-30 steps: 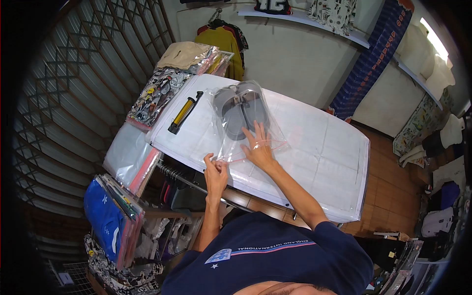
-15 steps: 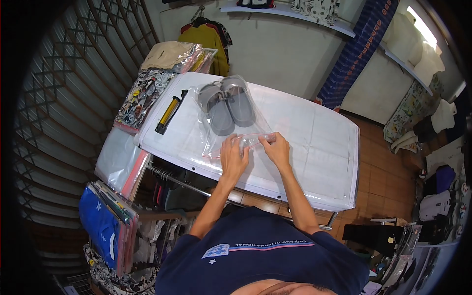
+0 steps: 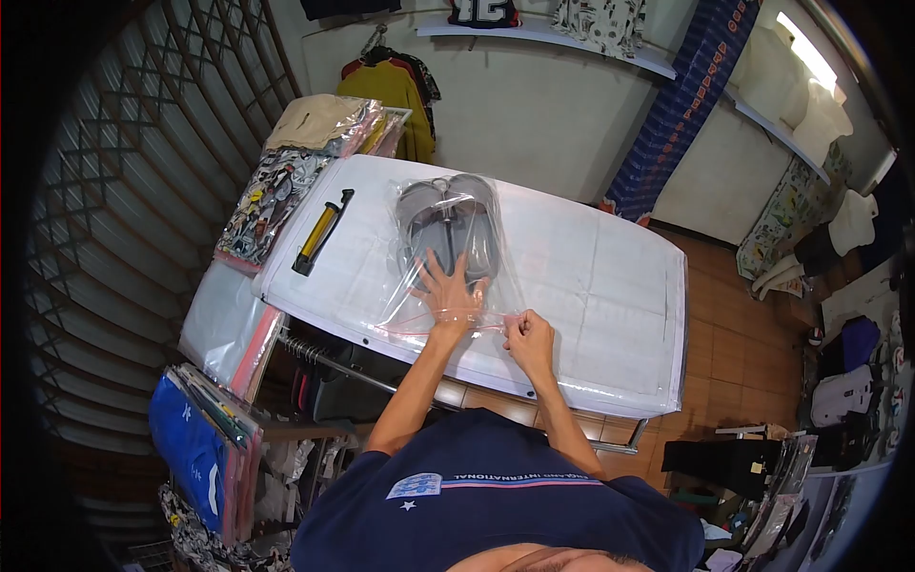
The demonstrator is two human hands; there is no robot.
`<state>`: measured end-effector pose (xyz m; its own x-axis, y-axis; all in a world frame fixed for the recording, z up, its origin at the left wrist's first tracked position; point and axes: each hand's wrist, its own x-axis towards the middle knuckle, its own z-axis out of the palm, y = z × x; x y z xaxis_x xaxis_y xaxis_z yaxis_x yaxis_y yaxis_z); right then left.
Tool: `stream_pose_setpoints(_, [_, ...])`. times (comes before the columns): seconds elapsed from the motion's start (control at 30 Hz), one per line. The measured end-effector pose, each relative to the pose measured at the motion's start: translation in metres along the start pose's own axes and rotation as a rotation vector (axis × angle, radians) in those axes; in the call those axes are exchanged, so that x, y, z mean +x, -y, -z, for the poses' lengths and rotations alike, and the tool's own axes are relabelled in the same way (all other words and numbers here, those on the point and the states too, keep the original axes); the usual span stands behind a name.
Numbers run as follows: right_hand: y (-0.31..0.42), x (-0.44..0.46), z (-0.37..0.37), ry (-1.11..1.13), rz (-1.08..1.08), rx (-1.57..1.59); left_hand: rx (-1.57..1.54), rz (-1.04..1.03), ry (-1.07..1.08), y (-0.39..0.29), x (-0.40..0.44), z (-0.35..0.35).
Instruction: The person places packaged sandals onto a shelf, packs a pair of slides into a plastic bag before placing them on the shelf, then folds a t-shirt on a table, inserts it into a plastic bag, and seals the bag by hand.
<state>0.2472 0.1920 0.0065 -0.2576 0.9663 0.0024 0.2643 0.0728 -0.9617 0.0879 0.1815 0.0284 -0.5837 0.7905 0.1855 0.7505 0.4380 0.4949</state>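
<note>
A pair of grey slide sandals (image 3: pixel 448 224) lies in a clear plastic bag (image 3: pixel 510 276) on the white-covered table (image 3: pixel 610 324). The bag's opening, edged with a red line, faces me. My left hand (image 3: pixel 451 294) is spread with its fingers apart at the sandals' near ends; whether it is inside the bag or on top of it I cannot tell. The fingers of my right hand (image 3: pixel 528 338) pinch the right end of the bag's red-lined edge.
A yellow and black hand pump (image 3: pixel 321 234) lies at the table's left. Bagged clothes (image 3: pixel 276 205) and clear bags (image 3: pixel 221 310) are stacked beyond the left edge. Below them stands a blue package (image 3: pixel 191 439). A metal rail (image 3: pixel 353 370) runs under the near edge.
My left hand has moved from the bag's edge up to the sandals, with its fingers spread. My right hand has moved from the sandals to the right end of the red-lined edge.
</note>
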Motion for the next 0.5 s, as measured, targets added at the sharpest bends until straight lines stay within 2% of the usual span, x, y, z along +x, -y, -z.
stream_pose_setpoints(0.17, [0.009,-0.001,0.003,0.008,-0.066,0.044,-0.043,-0.062,-0.02,0.008,0.009,-0.004])
stream_pose_setpoints(0.23, [0.01,0.001,0.006,0.076,-0.102,0.052,-0.037,-0.045,0.008,0.009,0.007,0.01])
stream_pose_setpoints(0.3, [0.01,0.0,0.011,0.124,-0.073,0.069,-0.305,-0.274,-0.092,0.035,-0.006,0.01])
stream_pose_setpoints(0.37, [0.012,-0.002,0.018,0.178,-0.049,0.086,-0.307,-0.285,-0.096,0.04,-0.028,0.029])
stream_pose_setpoints(0.4, [0.016,-0.002,0.022,0.229,-0.09,0.2,-0.312,-0.296,-0.102,0.042,-0.041,0.04])
stream_pose_setpoints(0.43, [0.017,-0.002,0.026,0.279,-0.133,0.314,-0.306,-0.291,-0.092,0.047,-0.053,0.048])
stream_pose_setpoints(0.5, [0.011,0.003,0.028,0.319,-0.178,0.323,-0.487,-0.047,-0.05,0.06,-0.075,0.061])
